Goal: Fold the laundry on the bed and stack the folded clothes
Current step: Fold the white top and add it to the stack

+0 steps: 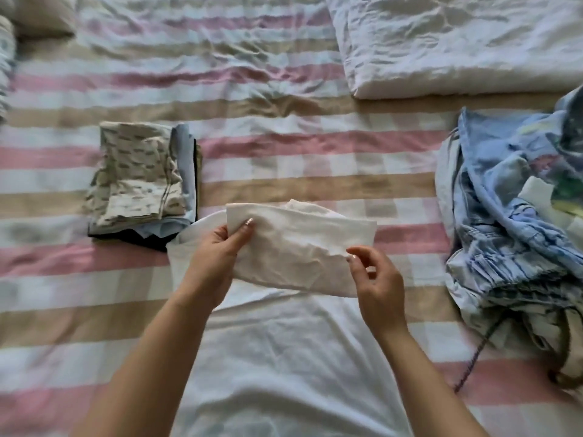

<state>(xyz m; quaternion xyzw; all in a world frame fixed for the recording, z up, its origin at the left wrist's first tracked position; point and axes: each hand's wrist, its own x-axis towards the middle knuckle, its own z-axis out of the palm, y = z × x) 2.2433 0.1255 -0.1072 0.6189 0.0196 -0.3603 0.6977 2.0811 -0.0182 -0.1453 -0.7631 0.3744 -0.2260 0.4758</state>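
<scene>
Pinching the white garment [299, 247] crosswise between my left grip [217, 250] and right grip [375, 279]; the folded stack [142, 181] lies nearer my left.

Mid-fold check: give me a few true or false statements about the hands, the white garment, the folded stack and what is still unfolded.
1. The left hand and the right hand both pinch the white garment. True.
2. The folded stack lies to the right of the hands. False: it lies to their left.
3. The top piece of the folded stack is plain black. False: a patterned beige piece is on top, and a dark layer shows at the bottom.
4. An unfolded blue heap lies at the right side of the bed. True.
</scene>
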